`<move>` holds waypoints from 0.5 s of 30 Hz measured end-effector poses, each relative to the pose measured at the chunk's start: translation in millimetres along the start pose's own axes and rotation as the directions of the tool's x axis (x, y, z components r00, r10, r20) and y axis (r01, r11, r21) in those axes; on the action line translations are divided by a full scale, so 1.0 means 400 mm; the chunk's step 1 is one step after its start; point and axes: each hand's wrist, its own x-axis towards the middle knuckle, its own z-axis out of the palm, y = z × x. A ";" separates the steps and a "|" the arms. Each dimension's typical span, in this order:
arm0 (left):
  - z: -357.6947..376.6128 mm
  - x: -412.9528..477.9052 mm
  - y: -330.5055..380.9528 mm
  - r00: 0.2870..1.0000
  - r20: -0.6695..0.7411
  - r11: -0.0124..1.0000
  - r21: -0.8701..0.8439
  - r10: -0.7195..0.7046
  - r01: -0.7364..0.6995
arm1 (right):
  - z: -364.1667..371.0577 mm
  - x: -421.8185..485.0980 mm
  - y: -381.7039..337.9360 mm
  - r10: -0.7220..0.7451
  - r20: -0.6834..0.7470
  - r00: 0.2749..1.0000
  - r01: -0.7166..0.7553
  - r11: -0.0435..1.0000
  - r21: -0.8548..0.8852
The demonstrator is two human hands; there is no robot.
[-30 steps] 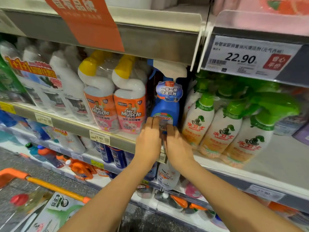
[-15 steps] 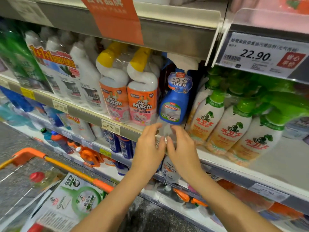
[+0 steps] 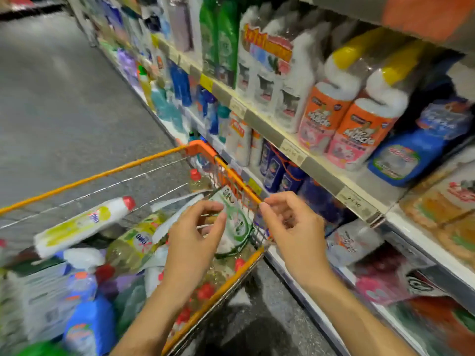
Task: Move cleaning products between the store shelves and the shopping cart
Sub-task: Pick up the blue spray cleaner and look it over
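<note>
Both grips are loose and empty. The left hand (image 3: 195,237) and the right hand (image 3: 295,227) hang with fingers half-curled around nothing, close together above the near right corner of the orange-rimmed wire shopping cart (image 3: 102,176). A second ago the same fingers were pressed against the blue plastic spray bottle with a white trigger (image 3: 403,155). They are now off it and well apart from it. That bottle stands upright on the metal store shelf (image 3: 322,174), just beside the twin pack of orange-labelled, yellow-capped white bottles (image 3: 359,129).

I judge that one shelving step is finished and the hands are heading for the next product. Nearest under the left fingers is a flat green-and-white printed pack (image 3: 237,222) leaning against the cart's right wall; motion blur hides whether they touch it. Further left, a white-and-yellow squeeze bottle with a red cap (image 3: 82,223) lies across the heap.
</note>
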 end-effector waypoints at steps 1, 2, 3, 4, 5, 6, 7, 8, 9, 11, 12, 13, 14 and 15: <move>-0.044 -0.021 -0.024 0.999 -0.035 0.999 0.017 -0.032 0.032 | 0.032 -0.014 -0.017 -0.004 0.055 0.998 0.003 1.000 0.010; -0.088 -0.042 -0.046 0.996 -0.065 0.997 0.032 -0.068 0.070 | 0.066 -0.027 -0.034 -0.012 0.103 0.995 0.010 1.000 0.019; -0.131 -0.064 -0.069 0.991 -0.086 0.993 0.052 -0.099 0.104 | 0.101 -0.041 -0.049 -0.014 0.144 0.990 0.009 0.999 0.032; -0.154 -0.078 -0.085 0.987 -0.086 0.989 0.061 -0.132 0.138 | 0.120 -0.048 -0.059 -0.017 0.164 0.986 0.009 0.999 0.045; -0.208 -0.105 -0.116 0.980 -0.107 0.981 0.082 -0.168 0.177 | 0.170 -0.068 -0.077 -0.014 0.206 0.978 0.000 0.998 0.070; -0.238 -0.122 -0.136 0.974 -0.115 0.974 0.096 -0.194 0.205 | 0.198 -0.081 -0.088 -0.009 0.235 0.972 -0.014 0.996 0.093; -0.276 -0.144 -0.165 0.967 -0.132 0.965 0.118 -0.219 0.234 | 0.236 -0.100 -0.100 -0.001 0.273 0.962 -0.032 0.993 0.114; -0.324 -0.171 -0.197 0.957 -0.163 0.955 0.138 -0.241 0.264 | 0.286 -0.124 -0.112 0.010 0.333 0.943 -0.056 0.990 0.127; -0.366 -0.199 -0.229 0.944 -0.193 0.941 0.158 -0.269 0.300 | 0.334 -0.151 -0.121 0.024 0.392 0.919 -0.082 0.988 0.132; -0.435 -0.253 -0.283 0.910 -0.245 0.905 0.185 -0.336 0.384 | 0.425 -0.203 -0.128 0.070 0.506 0.860 -0.143 0.984 0.108; -0.460 -0.278 -0.307 0.890 -0.272 0.887 0.189 -0.365 0.422 | 0.466 -0.227 -0.128 0.104 0.556 0.824 -0.181 0.980 0.085; -0.480 -0.298 -0.325 0.874 -0.295 0.869 0.200 -0.387 0.452 | 0.506 -0.251 -0.123 0.143 0.598 0.789 -0.227 0.972 0.066; -0.496 -0.315 -0.343 0.865 -0.319 0.857 0.221 -0.388 0.466 | 0.543 -0.274 -0.118 0.180 0.634 0.752 -0.273 0.961 0.050; -0.511 -0.329 -0.359 0.860 -0.340 0.847 0.247 -0.380 0.471 | 0.577 -0.296 -0.108 0.220 0.660 0.718 -0.318 0.948 0.029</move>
